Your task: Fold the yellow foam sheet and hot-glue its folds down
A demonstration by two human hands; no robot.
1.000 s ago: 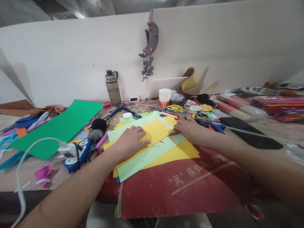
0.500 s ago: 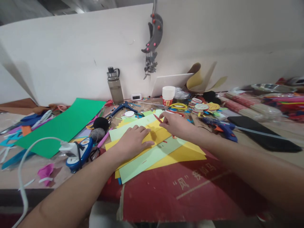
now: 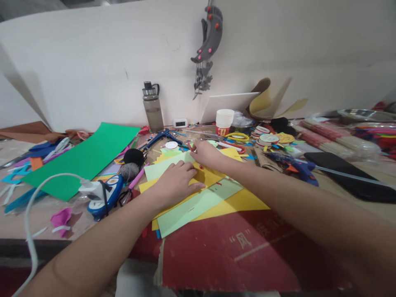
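My left hand (image 3: 176,183) lies flat on a stack of yellow paper (image 3: 213,176) and pale green paper (image 3: 201,205), its thumb apart from the fingers. Fingers of my right hand (image 3: 206,154) are pinched at the stack's far edge around a slim red stick-like thing (image 3: 189,146); most of it is hidden, so its exact kind does not show. Small red scraps (image 3: 218,183) rest on the sheets. Beneath the paper is a large dark red board (image 3: 216,260) with printed characters.
A green sheet (image 3: 83,159), black yarn ball (image 3: 133,156) and blue device (image 3: 108,198) with a white cable are to the left. Behind stand a water bottle (image 3: 152,108) and paper cups (image 3: 225,120). Rightward lie a blue glue gun (image 3: 305,171) and a black phone-like slab (image 3: 349,175).
My right hand has moved left and slightly away from me with the slim red thing, toward the stack's far edge. My left hand stays on the paper. The view has shifted slightly.
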